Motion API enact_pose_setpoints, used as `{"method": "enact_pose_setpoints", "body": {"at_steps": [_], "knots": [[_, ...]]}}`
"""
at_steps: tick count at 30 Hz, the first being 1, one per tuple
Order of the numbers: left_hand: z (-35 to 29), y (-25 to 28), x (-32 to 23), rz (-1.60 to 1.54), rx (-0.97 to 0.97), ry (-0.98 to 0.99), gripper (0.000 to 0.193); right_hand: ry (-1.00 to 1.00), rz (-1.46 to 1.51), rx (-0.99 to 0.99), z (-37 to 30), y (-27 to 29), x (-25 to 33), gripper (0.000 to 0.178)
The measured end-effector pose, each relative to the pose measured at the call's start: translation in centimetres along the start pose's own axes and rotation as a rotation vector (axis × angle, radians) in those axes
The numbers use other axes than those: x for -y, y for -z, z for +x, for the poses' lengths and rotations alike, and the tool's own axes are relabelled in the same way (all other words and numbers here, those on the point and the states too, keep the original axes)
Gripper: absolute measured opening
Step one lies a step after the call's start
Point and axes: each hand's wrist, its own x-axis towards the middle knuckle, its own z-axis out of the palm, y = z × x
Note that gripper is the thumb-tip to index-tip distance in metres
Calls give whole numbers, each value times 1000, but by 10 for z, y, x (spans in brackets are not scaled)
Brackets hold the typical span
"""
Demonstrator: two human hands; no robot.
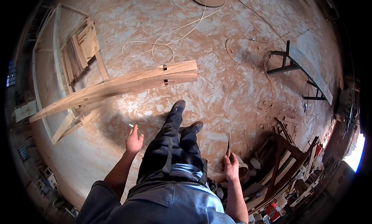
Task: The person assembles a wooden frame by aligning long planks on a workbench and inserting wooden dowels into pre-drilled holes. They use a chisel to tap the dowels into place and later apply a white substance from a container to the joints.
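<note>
My left hand (134, 141) hangs in front of me at the left, with a short white stick like a cigarette (133, 125) between its fingers. Lower right, my right hand (231, 166) is closed round the handle of a chisel (229, 143), its slim dark blade pointing away from me. Ahead and to the left lie two long wooden beams (135, 79) side by side, each with a mortise cut near its right end. Their left part rests across a wooden frame (58, 38). Neither hand touches the beams.
Wooden boards (79, 55) are stacked beside the frame. A pale cable (176, 37) loops over the dusty floor (209, 103), and another hose (248, 65) runs near a metal-legged stand (306, 69). Scrap wood (285, 162), a bucket (243, 169) and clutter crowd the lower right.
</note>
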Motion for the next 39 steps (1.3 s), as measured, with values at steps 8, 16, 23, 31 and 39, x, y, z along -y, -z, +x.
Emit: {"method": "enact_pose_setpoints", "body": {"at_steps": [8,16,23,31,39], "knots": [[-20,-24,2,3,-30,-27,61,-35,-20,-12,-5,21,-22,17],[-30,-34,2,-11,-33,-10,61,-87,47,20,-7,28,-42,19],[-36,-31,-7,-55,17,50,60,-67,12,8,-10,33,-47,20],[-36,-30,0,-51,10,32,60,-64,10,24,-10,27,-53,20],[-31,-25,14,-52,2,31,60,-79,35,60,-6,12,-45,21]]}}
